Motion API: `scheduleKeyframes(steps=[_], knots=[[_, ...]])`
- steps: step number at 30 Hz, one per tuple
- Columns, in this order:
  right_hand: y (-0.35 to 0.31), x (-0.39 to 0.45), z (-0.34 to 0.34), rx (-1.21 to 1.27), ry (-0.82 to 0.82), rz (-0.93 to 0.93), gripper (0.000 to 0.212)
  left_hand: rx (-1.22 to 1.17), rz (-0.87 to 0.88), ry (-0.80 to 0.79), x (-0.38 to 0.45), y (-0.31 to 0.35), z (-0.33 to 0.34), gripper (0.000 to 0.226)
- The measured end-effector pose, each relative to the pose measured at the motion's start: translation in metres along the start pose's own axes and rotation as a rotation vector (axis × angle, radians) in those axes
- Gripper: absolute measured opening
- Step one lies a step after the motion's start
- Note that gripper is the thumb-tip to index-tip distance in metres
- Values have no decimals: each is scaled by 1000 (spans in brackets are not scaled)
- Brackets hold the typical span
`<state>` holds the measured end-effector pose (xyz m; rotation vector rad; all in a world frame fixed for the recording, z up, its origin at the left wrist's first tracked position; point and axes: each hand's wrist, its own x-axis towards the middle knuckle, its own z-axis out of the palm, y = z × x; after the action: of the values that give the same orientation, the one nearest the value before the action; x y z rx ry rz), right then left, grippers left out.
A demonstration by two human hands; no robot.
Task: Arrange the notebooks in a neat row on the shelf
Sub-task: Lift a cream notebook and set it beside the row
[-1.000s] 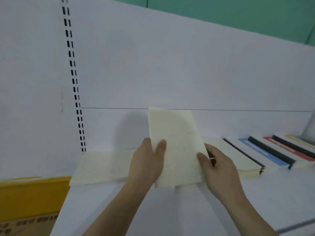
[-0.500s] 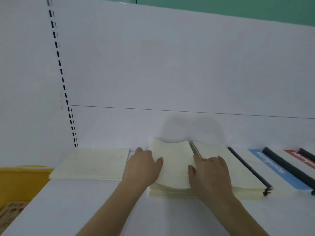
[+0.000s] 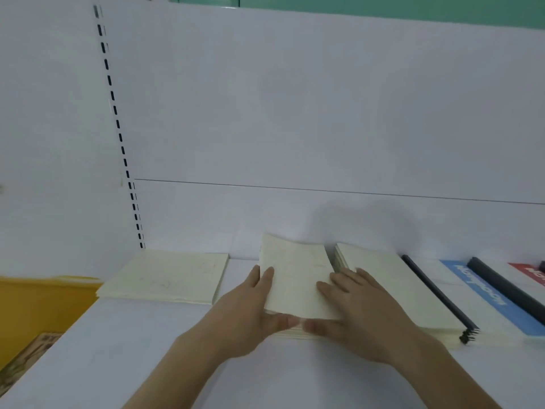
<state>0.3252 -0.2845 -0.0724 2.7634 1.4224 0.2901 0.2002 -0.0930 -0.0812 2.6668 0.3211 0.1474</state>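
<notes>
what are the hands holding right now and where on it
The cream notebook: left hand on its left edge, right hand on its right side, thumbs at the near edge.

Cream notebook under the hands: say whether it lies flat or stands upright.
Flat. The cream notebook lies cover-up on the shelf.

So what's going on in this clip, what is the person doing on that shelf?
A person is lining up notebooks on a white shelf. Both hands are on a cream notebook lying flat: the left hand along its left edge, the right hand on its right side, thumbs at the near edge. A cream stack lies apart to the left. To the right sit a black-spined notebook, then blue and red ones.
</notes>
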Motion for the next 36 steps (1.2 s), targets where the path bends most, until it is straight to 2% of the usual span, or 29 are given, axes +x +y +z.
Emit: scheduleKeyframes(steps=[4,12,16,19,21,24,26,29,32,36], knots=[[-1,3,-2,55,-49,11,106,-10,-1,-22,3,-4,3,102],[-3,4,7,11,-41,47,109,-9,12,-18,9,-9,-2,103],[-10,1,3,6,-59,67,103,1,34,-45,9,-11,-1,103],[-19,1,-4,18,-19,61,100,-176,51,27,4,-17,-4,104],[-33,6,-6,35,56,35,94,-203,23,113,-4,-27,-7,97],[-64,16,-5,58,218,-57,71,-28,-64,265,-13,-55,-15,78],[-87,24,-5,100,285,-107,65,95,-116,323,-18,-81,-21,69],[-126,36,-7,111,355,-140,63,236,-205,234,-26,-123,-32,80],[-158,61,-1,78,325,-167,58,397,-257,127,-33,-151,-41,73],[-189,94,16,66,141,-170,55,429,-158,130,-37,-169,-51,46]])
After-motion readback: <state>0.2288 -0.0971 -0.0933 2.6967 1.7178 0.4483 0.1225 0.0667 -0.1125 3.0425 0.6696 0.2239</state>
